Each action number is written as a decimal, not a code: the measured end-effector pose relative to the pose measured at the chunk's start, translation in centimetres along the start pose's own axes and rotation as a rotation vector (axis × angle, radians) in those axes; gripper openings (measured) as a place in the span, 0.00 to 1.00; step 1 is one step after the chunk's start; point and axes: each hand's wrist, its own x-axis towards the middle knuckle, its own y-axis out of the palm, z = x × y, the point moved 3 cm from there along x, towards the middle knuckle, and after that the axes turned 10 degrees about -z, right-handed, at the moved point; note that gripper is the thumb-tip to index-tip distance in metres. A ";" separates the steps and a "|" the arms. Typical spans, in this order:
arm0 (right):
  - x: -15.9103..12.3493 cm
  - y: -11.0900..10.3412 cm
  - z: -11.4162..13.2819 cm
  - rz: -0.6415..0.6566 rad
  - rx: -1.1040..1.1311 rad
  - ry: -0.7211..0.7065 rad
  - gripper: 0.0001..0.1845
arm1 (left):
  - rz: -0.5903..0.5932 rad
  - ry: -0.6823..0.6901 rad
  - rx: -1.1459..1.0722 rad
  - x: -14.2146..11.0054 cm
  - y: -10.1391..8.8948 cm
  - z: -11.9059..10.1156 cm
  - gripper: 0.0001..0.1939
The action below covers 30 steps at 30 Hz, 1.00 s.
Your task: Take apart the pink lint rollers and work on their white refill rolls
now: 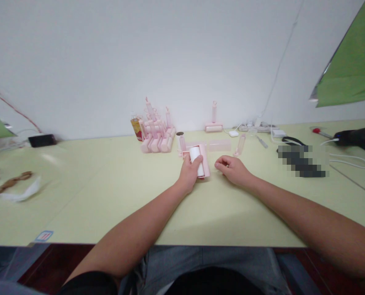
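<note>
My left hand is closed around a white lint roll that lies in a pink roller case on the pale green table. My right hand rests on the table just right of the case, fingers curled with fingertips pinched together; whether anything is in them I cannot make out. Just behind the case lie a clear pink cover, a pink handle and a small pink piece with a dark end.
A stack of several pink lint rollers stands at the back by the wall beside an amber bottle. One assembled roller stands upright farther right. A power strip with cables, a black tool and brown scraps lie around.
</note>
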 end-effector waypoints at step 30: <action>5.3 -5.6 -10.0 -0.318 -0.498 0.025 0.22 | 0.052 -0.041 0.060 -0.3 0.1 0.6 0.21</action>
